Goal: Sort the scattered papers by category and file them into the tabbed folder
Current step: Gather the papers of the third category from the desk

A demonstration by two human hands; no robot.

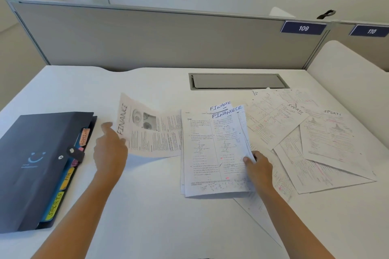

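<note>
Papers marked FINANCE (214, 153) lie stacked mid-desk; I see the right hand (257, 167) pinching that stack's right edge, thumb on top. The left hand (109, 149) grips a single FINANCE sheet (147, 130) by its left end, lifted just beside the stack. SPORTS sheets (315, 139) fan out to the right. The closed tabbed folder (40, 166) sits far left on the white desk (157, 216).
</note>
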